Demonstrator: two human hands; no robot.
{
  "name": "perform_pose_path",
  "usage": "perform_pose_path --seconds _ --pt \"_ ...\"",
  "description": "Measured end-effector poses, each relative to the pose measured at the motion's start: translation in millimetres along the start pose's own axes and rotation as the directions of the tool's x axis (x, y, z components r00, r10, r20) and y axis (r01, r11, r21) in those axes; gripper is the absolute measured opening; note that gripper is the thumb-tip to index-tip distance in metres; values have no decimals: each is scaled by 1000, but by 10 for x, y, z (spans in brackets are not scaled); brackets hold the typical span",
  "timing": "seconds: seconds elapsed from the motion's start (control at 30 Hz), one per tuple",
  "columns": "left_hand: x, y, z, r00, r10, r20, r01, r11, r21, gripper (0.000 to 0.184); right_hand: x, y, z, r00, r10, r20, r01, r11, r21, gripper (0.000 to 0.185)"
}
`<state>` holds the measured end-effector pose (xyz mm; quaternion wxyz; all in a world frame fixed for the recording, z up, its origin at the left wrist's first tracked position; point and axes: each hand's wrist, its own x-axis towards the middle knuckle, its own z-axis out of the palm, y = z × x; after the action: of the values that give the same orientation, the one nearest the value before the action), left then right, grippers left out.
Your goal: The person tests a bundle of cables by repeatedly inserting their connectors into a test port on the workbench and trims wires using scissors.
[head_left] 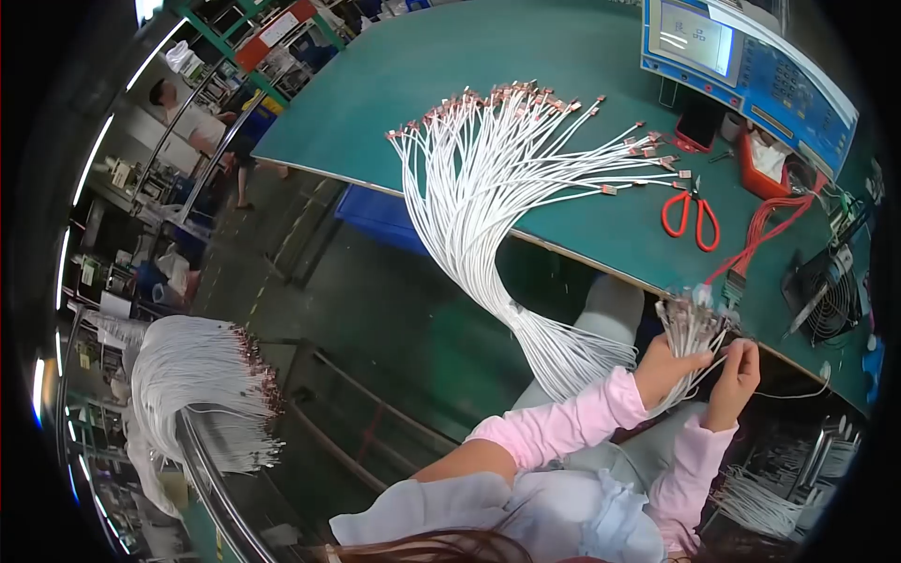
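A thick bundle of white cables (483, 220) lies over the table's edge, its small brown-tipped connectors fanned out on the green top. Lower down, the bundle hangs across my lap toward my hands. My left hand (668, 369) is closed around a bunch of white cable ends (693, 328), their connectors pointing up. Close on its right, my right hand (735, 383) is closed in a pinch at a thin white cable beside the bunch; its fingertips partly hide the grip. Just above both hands is a test plug (733, 287) on red wires (765, 230).
Red-handled scissors (692, 218) lie on the green table (375, 94). A blue tester (751, 70) with a lit screen, a red bin (762, 167) and a fan (828, 296) stand right. More cables (206, 389) hang on a metal rail at left. A person (197, 122) is farther back.
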<state>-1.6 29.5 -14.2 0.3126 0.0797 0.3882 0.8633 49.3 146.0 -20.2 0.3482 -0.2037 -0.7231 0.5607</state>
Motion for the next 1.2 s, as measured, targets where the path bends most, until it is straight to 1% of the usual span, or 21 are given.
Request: perform_pose_path --seconds 0.03,0.07,0.17,0.2,0.3,0.47,0.57,0.6,0.67,0.73,0.8,0.83,0.87,0.9,0.93,1.0,1.07,1.1,1.13,1.17,1.2 --pt "3 9 13 1000 -14 -14 13 1000 -28 21 4 23 -15 991 5 -134 -11 999 -44 16" --pt "8 7 11 1000 -22 -6 22 999 -33 21 21 71 -36 990 4 -143 -12 999 -53 16" --pt "36 48 -53 996 -86 -28 85 996 -41 22 131 213 -5 989 74 -131 -77 997 -18 24" --pt "29 68 -57 995 -92 -27 91 995 -38 22 134 203 49 988 79 -135 -82 996 -18 24" --pt "0 88 1 993 -112 -35 109 991 -76 20 110 74 228 975 185 -125 -176 981 82 26" --pt "-25 87 -17 991 -136 -17 135 988 -70 19 123 17 230 946 276 -167 -260 959 111 26" --pt "-20 104 3 993 -112 -48 111 994 -22 20 148 32 174 948 306 -90 -296 949 108 27" --pt "-5 129 2 992 -125 -35 124 992 -24 20 170 57 176 946 306 -107 -296 950 103 27" --pt "-23 170 -16 989 -109 -102 106 994 -28 15 151 100 147 956 284 -74 -273 952 136 27" --pt "-41 202 -37 981 -145 -129 144 989 -19 14 134 -78 199 947 305 -105 -298 952 74 27" --pt "-38 220 -88 972 -189 -140 193 981 18 17 124 -249 235 908 399 -127 -390 916 91 25" --pt "-18 200 -107 969 -195 -152 204 978 48 19 16 -256 220 923 376 -83 -367 924 107 23" --pt "17 157 -103 972 -188 -139 193 981 23 20 -82 -220 200 935 354 -24 -348 928 131 20" --pt "41 120 -80 974 -175 -140 176 984 -5 21 -194 -256 190 942 335 0 -334 941 58 17" --pt "65 84 -58 964 -235 -126 235 972 -16 21 -311 -267 152 947 318 41 -318 948 -5 13" --pt "121 45 -9 967 -219 -132 221 975 -1 19 -284 -18 -50 930 363 -63 -367 929 -55 12" --pt "140 17 25 962 -242 -126 245 969 13 19 -138 219 -210 914 360 -186 -384 916 -114 11" --pt "142 18 45 963 -235 -134 240 970 24 19 -107 220 -252 912 360 -195 -387 914 -120 11" --pt "146 10 60 964 -221 -145 229 973 37 20 -63 210 -283 964 123 -235 -188 941 -280 11" --pt "147 5 65 965 -220 -144 227 973 35 20 -21 192 -296 966 -124 -229 13 900 -436 11" --pt "140 1 59 969 -202 -144 208 978 28 20 2 169 -295 914 -361 -182 199 793 -576 12"
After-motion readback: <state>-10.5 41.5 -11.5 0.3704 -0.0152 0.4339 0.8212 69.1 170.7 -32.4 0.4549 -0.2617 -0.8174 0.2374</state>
